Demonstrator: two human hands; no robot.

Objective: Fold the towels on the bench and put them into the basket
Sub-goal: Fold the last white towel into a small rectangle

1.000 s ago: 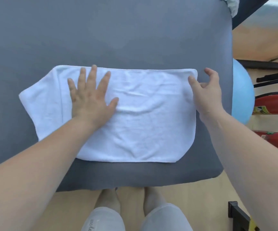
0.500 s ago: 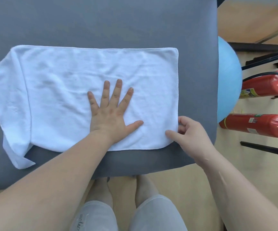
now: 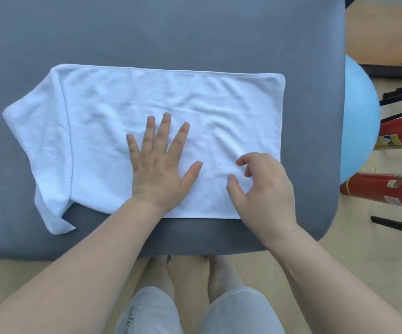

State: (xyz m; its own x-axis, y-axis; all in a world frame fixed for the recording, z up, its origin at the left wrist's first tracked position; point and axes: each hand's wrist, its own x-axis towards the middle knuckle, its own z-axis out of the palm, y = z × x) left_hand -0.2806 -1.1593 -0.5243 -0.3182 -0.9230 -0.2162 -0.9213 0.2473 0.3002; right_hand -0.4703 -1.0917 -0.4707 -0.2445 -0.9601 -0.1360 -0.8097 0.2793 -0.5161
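Towel on bench: both hands at the cloth, one pressing

Towel (image 3: pixel 195 97): white, spread flat on the grey bench (image 3: pixel 171 32), its long edges running left to right, the near edge lying close to the bench's front edge. Its right end lies square. Its left end is rumpled and doubled over, with one corner trailing toward me.

My left hand (image 3: pixel 161 169) lies palm down on the middle of the towel, fingers straight and spread, thumb out to the right.

My right hand (image 3: pixel 265 189) is over the towel's near right corner, fingers loosely curled and apart from the thumb. I see no cloth caught between them. I cannot tell whether the fingertips touch the towel.

Beyond the bench's right end: a blue ball (image 3: pixel 359 116) against the bench, and two red fire extinguishers (image 3: pixel 388 191) lying on the floor.
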